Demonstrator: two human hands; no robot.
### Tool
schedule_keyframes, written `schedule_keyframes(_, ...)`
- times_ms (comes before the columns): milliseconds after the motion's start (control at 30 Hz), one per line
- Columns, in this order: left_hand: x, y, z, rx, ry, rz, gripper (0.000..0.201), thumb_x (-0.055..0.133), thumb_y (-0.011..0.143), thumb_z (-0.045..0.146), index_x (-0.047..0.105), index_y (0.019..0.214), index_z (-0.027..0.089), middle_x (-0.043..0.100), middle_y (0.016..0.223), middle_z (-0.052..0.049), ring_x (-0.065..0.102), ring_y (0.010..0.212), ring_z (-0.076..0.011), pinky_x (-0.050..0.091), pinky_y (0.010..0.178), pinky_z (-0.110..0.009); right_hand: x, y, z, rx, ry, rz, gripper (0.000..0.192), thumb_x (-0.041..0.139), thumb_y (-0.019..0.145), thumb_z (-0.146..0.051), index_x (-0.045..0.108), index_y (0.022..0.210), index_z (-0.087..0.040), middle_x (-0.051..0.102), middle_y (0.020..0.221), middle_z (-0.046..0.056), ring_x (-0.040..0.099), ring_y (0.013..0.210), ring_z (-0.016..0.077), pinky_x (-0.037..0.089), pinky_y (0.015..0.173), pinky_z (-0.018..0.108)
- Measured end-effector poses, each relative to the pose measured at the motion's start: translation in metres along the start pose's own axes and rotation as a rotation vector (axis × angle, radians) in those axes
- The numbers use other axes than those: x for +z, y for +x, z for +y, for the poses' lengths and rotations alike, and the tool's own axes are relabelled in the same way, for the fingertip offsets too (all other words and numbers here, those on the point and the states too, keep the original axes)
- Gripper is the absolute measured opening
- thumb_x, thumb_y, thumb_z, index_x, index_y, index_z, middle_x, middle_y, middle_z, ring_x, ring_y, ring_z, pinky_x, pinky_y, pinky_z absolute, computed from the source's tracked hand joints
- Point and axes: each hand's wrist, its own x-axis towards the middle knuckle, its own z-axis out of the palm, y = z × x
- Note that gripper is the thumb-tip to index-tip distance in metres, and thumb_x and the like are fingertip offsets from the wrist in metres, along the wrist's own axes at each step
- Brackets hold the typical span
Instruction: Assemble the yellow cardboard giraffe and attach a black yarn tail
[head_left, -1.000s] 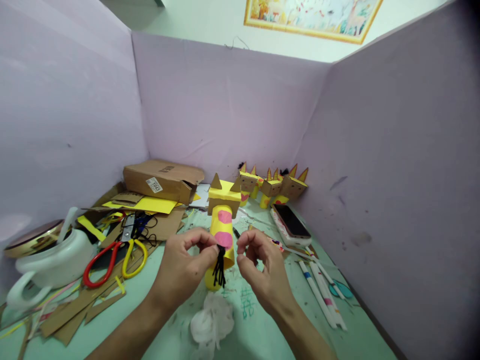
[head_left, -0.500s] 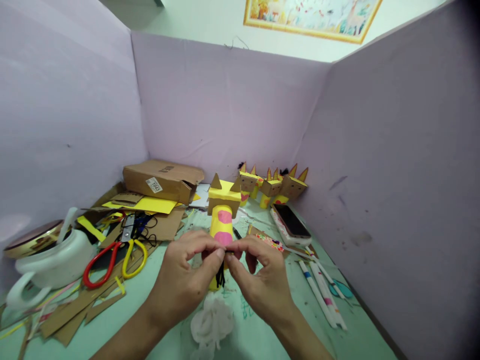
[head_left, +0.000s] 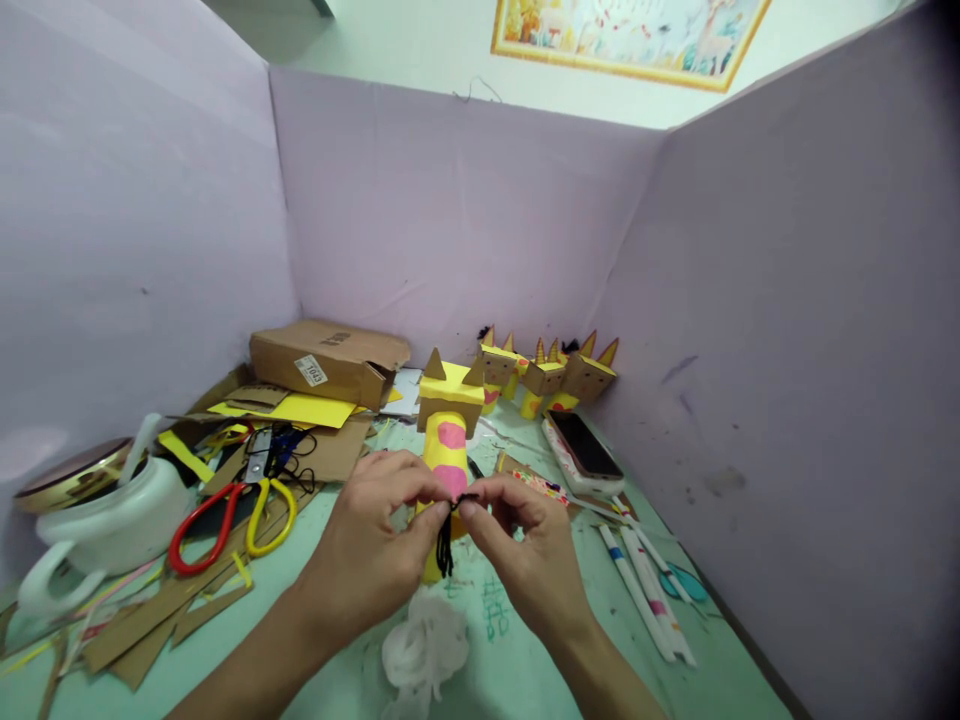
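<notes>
My left hand [head_left: 382, 540] and my right hand [head_left: 521, 545] meet in front of me, each pinching a small piece of black yarn [head_left: 445, 548] between thumb and forefinger. Loose yarn strands hang down from the pinch. Just behind my fingers stands a cardboard animal figure [head_left: 450, 385], with two brown pointed ears, a box head and a yellow tube body with pink spots. My hands hide its lower part. Below them on the table lies a crumpled white tissue-like wad [head_left: 425, 645].
Red-and-yellow-handled scissors [head_left: 259, 470] lie on cardboard scraps at left, beside a white mug [head_left: 112, 520]. A brown box [head_left: 326, 360] is at the back. Several similar figures [head_left: 544, 378] stand back right. A phone [head_left: 585, 443] and white markers [head_left: 649, 590] lie at right, within lilac walls [head_left: 465, 210].
My right fingertips have moved slightly apart from my left, and more black yarn shows between them. The view has shifted a little; the figure stands where it was.
</notes>
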Motion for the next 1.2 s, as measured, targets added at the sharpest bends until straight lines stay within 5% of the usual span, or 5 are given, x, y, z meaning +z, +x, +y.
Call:
schedule_keyframes(267, -0.003, -0.002, 0.008, -0.005, -0.011, 0.037, 0.02, 0.052, 0.076, 0.017, 0.052, 0.056, 0.018, 0.053, 0.058, 0.002, 0.051, 0.061, -0.0134, 0.04, 0.069, -0.029, 0.001, -0.005, 0.001, 0.023, -0.021, -0.006, 0.011, 0.058, 0.071, -0.022, 0.066, 0.078, -0.019, 0.062, 0.063, -0.002, 0.038, 0.043, 0.0077, 0.033, 0.041, 0.02)
schedule_keyframes(533, -0.003, -0.004, 0.005, -0.031, -0.037, -0.024, 0.02, 0.049, 0.082, 0.023, 0.06, 0.066, 0.019, 0.057, 0.064, 0.0, 0.053, 0.065, -0.0149, 0.04, 0.065, -0.028, 0.001, -0.01, 0.002, -0.268, -0.054, 0.008, 0.013, 0.061, 0.073, -0.013, 0.067, 0.081, -0.02, 0.066, 0.076, 0.0, 0.049, 0.054, 0.0095, 0.037, 0.046, 0.021)
schedule_keyframes(667, -0.004, -0.006, 0.003, -0.005, -0.08, 0.012, 0.02, 0.049, 0.083, 0.025, 0.061, 0.068, 0.02, 0.059, 0.066, 0.001, 0.054, 0.067, -0.0134, 0.041, 0.065, -0.025, 0.002, -0.01, 0.005, -0.225, -0.033, 0.027, 0.009, 0.06, 0.074, -0.015, 0.067, 0.077, -0.02, 0.064, 0.07, -0.001, 0.047, 0.051, 0.0093, 0.035, 0.045, 0.021)
schedule_keyframes(833, -0.007, -0.001, 0.002, -0.173, -0.105, 0.153, 0.012, 0.056, 0.076, 0.025, 0.064, 0.069, 0.019, 0.065, 0.066, 0.001, 0.058, 0.063, -0.0133, 0.045, 0.057, -0.022, 0.001, -0.01, 0.006, -0.109, -0.052, 0.019, 0.006, 0.06, 0.073, -0.018, 0.064, 0.07, -0.02, 0.059, 0.063, -0.002, 0.039, 0.046, 0.0089, 0.032, 0.044, 0.023)
schedule_keyframes(1200, 0.001, 0.011, 0.002, -0.299, -0.388, -0.013, 0.022, 0.054, 0.077, 0.031, 0.067, 0.068, 0.015, 0.067, 0.069, -0.003, 0.059, 0.068, -0.017, 0.046, 0.063, -0.027, 0.003, -0.008, 0.001, -0.097, -0.11, -0.007, 0.008, 0.058, 0.073, -0.02, 0.063, 0.068, -0.019, 0.056, 0.059, -0.003, 0.038, 0.046, 0.0092, 0.031, 0.045, 0.023)
